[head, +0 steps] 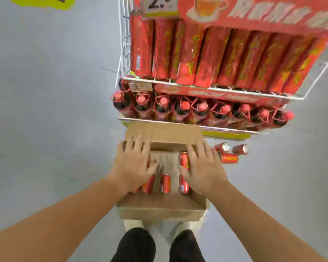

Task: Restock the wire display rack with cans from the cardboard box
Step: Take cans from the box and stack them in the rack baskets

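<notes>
An open cardboard box [159, 210] sits on the floor in front of my feet, with several red cans [165, 183] lying inside. My left hand [133, 163] hovers over the box's left side, fingers spread and straight, holding nothing. My right hand [202, 167] is spread over the right side, above a red can [184, 160]; whether it touches the can I cannot tell. The white wire display rack [216, 89] stands just beyond the box. Its upper tier holds a row of tall red cans [206, 57], its lower tier dark bottles with red caps [201, 108].
Three red cans [229, 152] lie loose on the grey floor right of the box, under the rack's lower edge. A yellow marking [44, 2] shows on the floor at top left. My legs and light shoes [159, 235] are right behind the box.
</notes>
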Tool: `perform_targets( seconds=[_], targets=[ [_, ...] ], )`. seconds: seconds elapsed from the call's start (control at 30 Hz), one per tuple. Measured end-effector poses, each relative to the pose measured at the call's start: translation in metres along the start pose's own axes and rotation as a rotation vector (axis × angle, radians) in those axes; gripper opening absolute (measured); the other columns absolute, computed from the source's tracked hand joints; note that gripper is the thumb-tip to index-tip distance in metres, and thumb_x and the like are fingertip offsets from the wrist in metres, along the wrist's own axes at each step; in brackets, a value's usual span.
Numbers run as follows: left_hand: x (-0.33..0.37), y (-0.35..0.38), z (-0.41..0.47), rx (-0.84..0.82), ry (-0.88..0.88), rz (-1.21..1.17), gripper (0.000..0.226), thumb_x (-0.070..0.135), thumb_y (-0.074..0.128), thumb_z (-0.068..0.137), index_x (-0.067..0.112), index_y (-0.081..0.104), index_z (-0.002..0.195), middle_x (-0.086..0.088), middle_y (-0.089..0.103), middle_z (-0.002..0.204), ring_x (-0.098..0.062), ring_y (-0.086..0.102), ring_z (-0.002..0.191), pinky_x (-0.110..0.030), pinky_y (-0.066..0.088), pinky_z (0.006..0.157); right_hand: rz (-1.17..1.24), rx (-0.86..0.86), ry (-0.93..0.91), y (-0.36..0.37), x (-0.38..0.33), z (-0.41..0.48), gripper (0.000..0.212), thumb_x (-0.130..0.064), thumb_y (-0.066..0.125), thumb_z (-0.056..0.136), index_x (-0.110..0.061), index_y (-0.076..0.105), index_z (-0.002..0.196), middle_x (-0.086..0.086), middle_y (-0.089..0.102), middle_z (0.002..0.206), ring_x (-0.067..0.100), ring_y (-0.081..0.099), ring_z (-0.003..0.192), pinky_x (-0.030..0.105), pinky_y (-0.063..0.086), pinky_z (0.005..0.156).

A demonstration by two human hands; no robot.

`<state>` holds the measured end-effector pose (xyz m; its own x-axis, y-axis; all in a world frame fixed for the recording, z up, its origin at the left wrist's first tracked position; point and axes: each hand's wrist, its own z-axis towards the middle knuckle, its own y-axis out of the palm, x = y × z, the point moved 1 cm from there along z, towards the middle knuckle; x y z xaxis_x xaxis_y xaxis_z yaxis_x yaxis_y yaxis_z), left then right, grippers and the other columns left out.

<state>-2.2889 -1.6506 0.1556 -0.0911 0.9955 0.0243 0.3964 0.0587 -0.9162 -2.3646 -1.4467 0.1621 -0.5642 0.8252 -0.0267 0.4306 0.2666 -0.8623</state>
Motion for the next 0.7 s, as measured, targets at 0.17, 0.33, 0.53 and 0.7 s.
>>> perform_targets(
  seconds=[0.17, 0.33, 0.53, 0.7],
  targets=[
    [0.014, 0.117, 0.02, -0.114, -0.079, -0.033, 0.08, 0.06, 0.027, 0.094, 0.009, 0.032, 0.155, -0.022, 0.034, 0.158, -0.044, 0.042, 0.139, -0.059, 0.042, 0.107, 0.1, -0.087, -0.017, 0.123, 0.001, 0.026, 0.085, -0.06, 0.003, 0.087, -0.018, 0.017, 0.159, 0.015, 0.017, 0.166, 0.036, 0.017, 0.152, 0.051, 0.016, 0.122],
    [0.011, 0.227, 0.053, -0.219, -0.059, 0.017, 0.082, 0.065, 0.019, 0.099, 0.016, -0.006, 0.16, -0.014, 0.007, 0.168, -0.037, 0.02, 0.151, -0.054, 0.028, 0.119, 0.167, -0.294, -0.006, 0.25, 0.002, 0.063, 0.078, -0.063, 0.007, 0.095, -0.02, -0.002, 0.159, 0.011, 0.003, 0.168, 0.03, 0.004, 0.154, 0.045, 0.016, 0.124],
    [0.005, 0.333, 0.103, -0.298, -0.066, 0.05, 0.084, 0.063, 0.029, 0.099, 0.013, -0.002, 0.159, -0.017, 0.023, 0.161, -0.036, 0.036, 0.142, -0.05, 0.036, 0.115, 0.196, -0.37, 0.008, 0.359, 0.0, 0.112, 0.08, -0.063, 0.029, 0.097, -0.018, 0.004, 0.159, 0.012, 0.015, 0.164, 0.031, 0.016, 0.151, 0.045, 0.027, 0.12],
    [0.003, 0.389, 0.14, -0.371, -0.188, -0.051, 0.083, 0.06, 0.035, 0.099, 0.013, 0.002, 0.158, -0.016, 0.031, 0.153, -0.034, 0.045, 0.131, -0.047, 0.043, 0.106, 0.314, -0.431, 0.108, 0.414, 0.002, 0.151, 0.077, -0.059, 0.04, 0.097, -0.019, 0.013, 0.157, 0.009, 0.034, 0.154, 0.029, 0.033, 0.143, 0.045, 0.035, 0.114]
  ],
)
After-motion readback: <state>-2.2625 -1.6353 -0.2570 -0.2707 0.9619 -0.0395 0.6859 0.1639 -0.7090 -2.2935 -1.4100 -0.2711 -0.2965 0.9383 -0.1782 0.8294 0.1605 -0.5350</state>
